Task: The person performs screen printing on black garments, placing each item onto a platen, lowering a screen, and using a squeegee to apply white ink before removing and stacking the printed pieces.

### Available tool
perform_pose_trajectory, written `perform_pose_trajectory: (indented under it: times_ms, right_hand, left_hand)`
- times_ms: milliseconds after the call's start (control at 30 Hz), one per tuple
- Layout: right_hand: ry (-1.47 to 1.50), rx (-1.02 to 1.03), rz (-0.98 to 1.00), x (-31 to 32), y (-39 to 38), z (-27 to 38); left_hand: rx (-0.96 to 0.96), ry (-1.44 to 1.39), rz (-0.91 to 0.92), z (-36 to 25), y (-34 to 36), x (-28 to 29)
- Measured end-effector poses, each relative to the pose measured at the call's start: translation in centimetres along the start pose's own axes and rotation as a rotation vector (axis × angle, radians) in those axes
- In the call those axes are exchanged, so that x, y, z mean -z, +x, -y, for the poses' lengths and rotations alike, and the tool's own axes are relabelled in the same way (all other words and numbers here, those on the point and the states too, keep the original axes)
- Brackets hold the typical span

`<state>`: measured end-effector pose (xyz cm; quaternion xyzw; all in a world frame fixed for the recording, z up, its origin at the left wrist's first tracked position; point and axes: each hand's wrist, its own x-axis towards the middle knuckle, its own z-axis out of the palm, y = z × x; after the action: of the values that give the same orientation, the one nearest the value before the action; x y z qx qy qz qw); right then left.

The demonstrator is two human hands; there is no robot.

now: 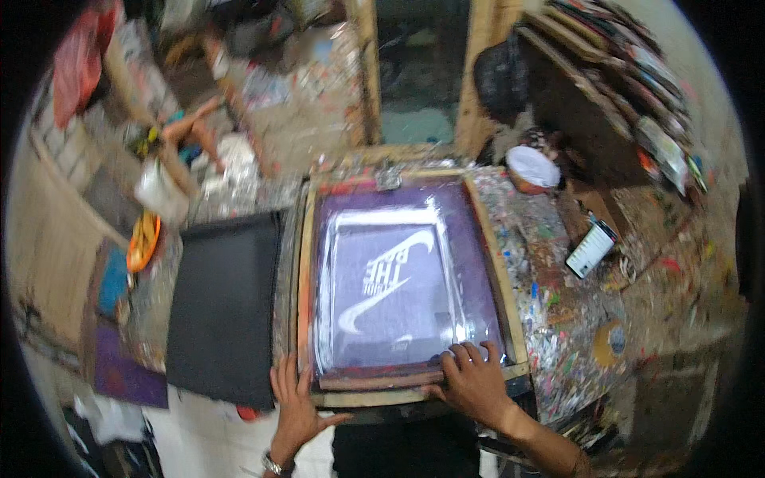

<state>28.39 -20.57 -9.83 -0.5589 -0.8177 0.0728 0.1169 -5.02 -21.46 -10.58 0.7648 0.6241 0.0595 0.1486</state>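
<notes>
A wooden-framed printing screen [510, 319] lies in front of me. Its purple mesh [466, 231] carries a pale rectangle with white curved shapes and lettering. Along the inner near edge lies a wooden bar [378, 382], probably a squeegee. My left hand [295, 410] is at the near left corner of the frame, fingers stretched and spread, thumb pointing right along the near rail. At the near right corner, my right hand [476, 388] has its fingers bent over the near rail and the thumb below them; whether it also touches the bar is hard to see.
A black flat panel [219, 307] lies left of the screen. To the right, a paint-spattered bench holds a phone [591, 248], a tape roll [610, 341] and a white-topped tub [532, 169]. An orange dish [144, 240] is at left. Stacked boards [606, 64] lean at far right.
</notes>
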Motion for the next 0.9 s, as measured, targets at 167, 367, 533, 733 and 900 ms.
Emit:
perform_pose_trajectory:
  times_ms: [167,367,533,733,900]
  right_hand:
    - [-0.016,-0.065,-0.332,-3.0,-0.7,4.9]
    - [-0.08,0.048,-0.702,2.0,1.0,5.8]
    - [-0.145,0.17,-0.869,16.8,10.2,5.7]
    - [-0.216,0.127,-0.825,28.7,22.1,4.0]
    - [-0.11,0.13,-0.789,31.7,24.5,4.5]
  left_hand:
    - [0.046,-0.411,-0.331,5.7,-2.0,-6.3]
    - [-0.176,-0.555,-0.573,1.4,-0.6,1.5]
    - [-0.159,-0.785,-1.188,-1.3,7.7,9.4]
    - [-0.166,-0.489,-0.848,1.3,28.6,4.7]
    - [-0.331,0.117,-0.51,9.3,39.5,0.0]
